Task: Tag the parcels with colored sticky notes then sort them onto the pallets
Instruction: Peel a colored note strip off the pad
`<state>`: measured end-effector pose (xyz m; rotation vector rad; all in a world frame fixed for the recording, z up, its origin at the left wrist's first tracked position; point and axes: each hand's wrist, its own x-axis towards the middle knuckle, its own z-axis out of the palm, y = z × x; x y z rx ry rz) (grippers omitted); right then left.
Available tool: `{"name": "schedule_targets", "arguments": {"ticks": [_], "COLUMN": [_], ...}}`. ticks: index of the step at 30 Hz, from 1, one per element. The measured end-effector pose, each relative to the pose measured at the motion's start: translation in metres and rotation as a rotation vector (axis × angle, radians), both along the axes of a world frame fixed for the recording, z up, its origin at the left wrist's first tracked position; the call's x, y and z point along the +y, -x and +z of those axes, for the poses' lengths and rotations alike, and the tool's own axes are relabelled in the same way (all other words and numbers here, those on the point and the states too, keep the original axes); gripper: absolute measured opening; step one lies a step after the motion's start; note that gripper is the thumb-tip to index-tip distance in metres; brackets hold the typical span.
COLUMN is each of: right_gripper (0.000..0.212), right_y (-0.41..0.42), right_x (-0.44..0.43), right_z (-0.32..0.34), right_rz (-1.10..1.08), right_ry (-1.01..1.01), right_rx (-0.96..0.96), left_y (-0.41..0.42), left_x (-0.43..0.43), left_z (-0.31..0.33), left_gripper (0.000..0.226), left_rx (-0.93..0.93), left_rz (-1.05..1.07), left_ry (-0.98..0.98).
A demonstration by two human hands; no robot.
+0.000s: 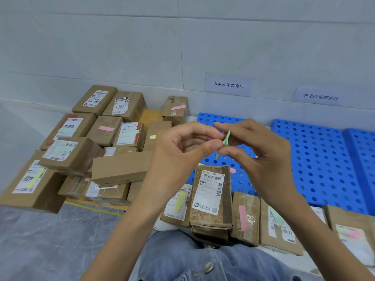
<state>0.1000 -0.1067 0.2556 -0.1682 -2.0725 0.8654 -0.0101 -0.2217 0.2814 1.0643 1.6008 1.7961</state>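
Observation:
My left hand (182,151) and my right hand (261,155) meet in mid-air, both pinching a green sticky note (224,141) between thumbs and fingertips. Below them a brown patterned parcel (212,197) with a white label lies on my knee side, with no note on it. Beside it are a parcel with a yellow note (178,201) and a parcel with a pink note (244,218). Blue perforated pallets (316,159) lie behind my hands, mostly bare.
A pile of cardboard parcels (97,151) fills the left, several bearing pink, green or yellow notes. More flat parcels (284,230) line the pallet's near edge at right. Two paper signs (228,85) hang on the white wall. My denim-clad legs (192,258) are at the bottom.

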Motion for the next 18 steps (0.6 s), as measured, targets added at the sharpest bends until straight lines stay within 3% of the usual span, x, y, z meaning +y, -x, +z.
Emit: {"name": "schedule_targets", "arguments": {"ticks": [5, 13, 18], "right_gripper": [0.035, 0.034, 0.035], "right_y": [-0.0002, -0.0020, -0.0038], "right_x": [0.0006, 0.0021, 0.0021], "right_z": [-0.0008, -0.0001, -0.0019], "right_rz": [-0.018, -0.054, -0.095], "right_ry": [-0.037, -0.064, -0.126], "right_rx": [-0.007, -0.005, -0.027], "left_y": [-0.0016, -0.0058, -0.0051], "left_x": [-0.0032, -0.0043, -0.0036], "left_z": [0.0015, 0.0049, 0.0059], "left_gripper": [0.008, 0.019, 0.009], "left_rx": [0.084, 0.170, 0.169], "left_rz": [0.052, 0.083, 0.067], "left_ry": [0.031, 0.091, 0.123]}}
